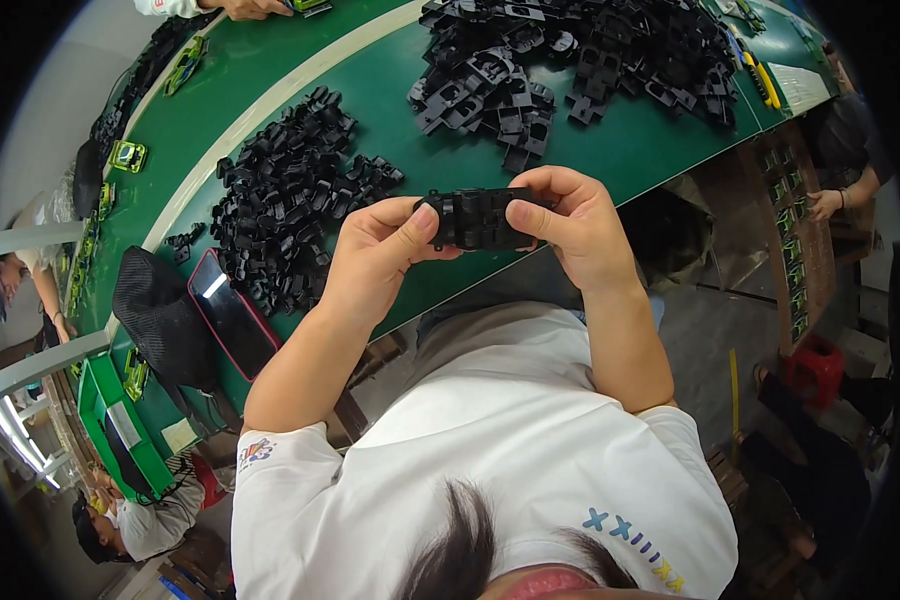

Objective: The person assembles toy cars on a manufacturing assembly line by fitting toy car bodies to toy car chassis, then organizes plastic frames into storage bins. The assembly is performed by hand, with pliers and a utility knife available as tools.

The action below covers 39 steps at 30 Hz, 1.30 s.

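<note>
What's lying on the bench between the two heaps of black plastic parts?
In the head view, only bare green bench top shows between the left heap and the larger right heap; both hands hold a black part nearer the edge.

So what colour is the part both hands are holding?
Black; the plastic part shows best in the head view.

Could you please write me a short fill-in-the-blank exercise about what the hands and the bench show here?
1. Both hands, left hand and right hand, hold one ____ plastic part.
2. The bench top is ____.
3. The phone with the red case lies to the person's ____.

Missing words: black; green; left
</note>
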Each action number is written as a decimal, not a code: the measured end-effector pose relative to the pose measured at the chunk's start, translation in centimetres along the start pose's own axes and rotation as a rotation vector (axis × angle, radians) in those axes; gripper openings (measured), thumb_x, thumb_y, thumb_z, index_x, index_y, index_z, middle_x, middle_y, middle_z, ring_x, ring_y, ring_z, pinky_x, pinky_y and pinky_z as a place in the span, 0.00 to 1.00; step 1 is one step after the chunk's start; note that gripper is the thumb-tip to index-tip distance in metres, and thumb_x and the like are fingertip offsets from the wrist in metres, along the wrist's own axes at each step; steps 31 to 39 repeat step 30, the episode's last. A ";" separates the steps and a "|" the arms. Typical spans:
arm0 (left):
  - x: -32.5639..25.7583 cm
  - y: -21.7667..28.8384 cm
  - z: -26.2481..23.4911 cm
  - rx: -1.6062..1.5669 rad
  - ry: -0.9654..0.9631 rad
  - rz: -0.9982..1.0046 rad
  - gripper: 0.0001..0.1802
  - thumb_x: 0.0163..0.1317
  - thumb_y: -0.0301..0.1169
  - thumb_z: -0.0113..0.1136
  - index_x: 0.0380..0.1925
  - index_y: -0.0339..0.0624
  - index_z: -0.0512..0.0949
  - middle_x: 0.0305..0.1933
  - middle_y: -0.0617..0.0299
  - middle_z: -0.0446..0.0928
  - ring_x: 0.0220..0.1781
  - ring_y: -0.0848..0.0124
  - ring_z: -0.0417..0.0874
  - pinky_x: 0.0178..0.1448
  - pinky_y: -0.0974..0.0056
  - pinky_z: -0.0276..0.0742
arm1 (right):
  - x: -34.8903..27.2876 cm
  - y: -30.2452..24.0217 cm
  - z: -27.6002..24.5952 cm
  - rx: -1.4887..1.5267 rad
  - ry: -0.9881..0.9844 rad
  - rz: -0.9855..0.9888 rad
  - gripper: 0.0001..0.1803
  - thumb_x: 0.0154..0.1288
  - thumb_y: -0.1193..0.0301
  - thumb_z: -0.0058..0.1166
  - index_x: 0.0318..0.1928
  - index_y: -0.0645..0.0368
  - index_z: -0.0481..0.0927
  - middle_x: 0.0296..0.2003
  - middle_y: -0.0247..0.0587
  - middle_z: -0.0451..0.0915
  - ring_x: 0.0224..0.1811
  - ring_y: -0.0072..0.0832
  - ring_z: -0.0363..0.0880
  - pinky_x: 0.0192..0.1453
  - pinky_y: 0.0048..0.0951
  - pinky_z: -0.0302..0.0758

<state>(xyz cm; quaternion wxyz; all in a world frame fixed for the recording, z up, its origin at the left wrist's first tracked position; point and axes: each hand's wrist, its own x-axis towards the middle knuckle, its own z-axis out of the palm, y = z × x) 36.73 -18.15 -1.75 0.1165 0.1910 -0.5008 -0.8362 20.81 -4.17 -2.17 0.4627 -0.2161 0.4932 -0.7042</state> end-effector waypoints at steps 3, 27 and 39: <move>0.1 0.1 -0.2 -0.005 -0.003 -0.001 0.17 0.65 0.35 0.51 0.42 0.29 0.76 0.42 0.52 0.79 0.42 0.68 0.81 0.48 0.62 0.80 | 0.2 0.1 -0.1 0.011 -0.001 0.014 0.10 0.53 0.73 0.65 0.35 0.62 0.79 0.27 0.33 0.79 0.26 0.15 0.75 0.28 0.15 0.72; 14.1 18.4 -17.1 -0.074 0.739 0.407 0.11 0.62 0.25 0.54 0.37 0.25 0.67 0.37 0.49 0.71 0.37 0.56 0.82 0.34 0.68 0.84 | 0.8 2.8 -1.1 -0.509 0.352 -0.560 0.03 0.56 0.78 0.58 0.29 0.64 0.77 0.26 0.35 0.78 0.25 0.18 0.73 0.32 0.18 0.69; 20.5 19.5 -21.4 0.013 0.835 0.394 0.15 0.61 0.28 0.57 0.40 0.25 0.66 0.37 0.47 0.71 0.37 0.58 0.83 0.29 0.72 0.81 | 1.3 2.9 -1.5 -0.670 0.335 -0.652 0.02 0.55 0.79 0.57 0.27 0.60 0.78 0.22 0.36 0.78 0.22 0.23 0.73 0.30 0.18 0.69</move>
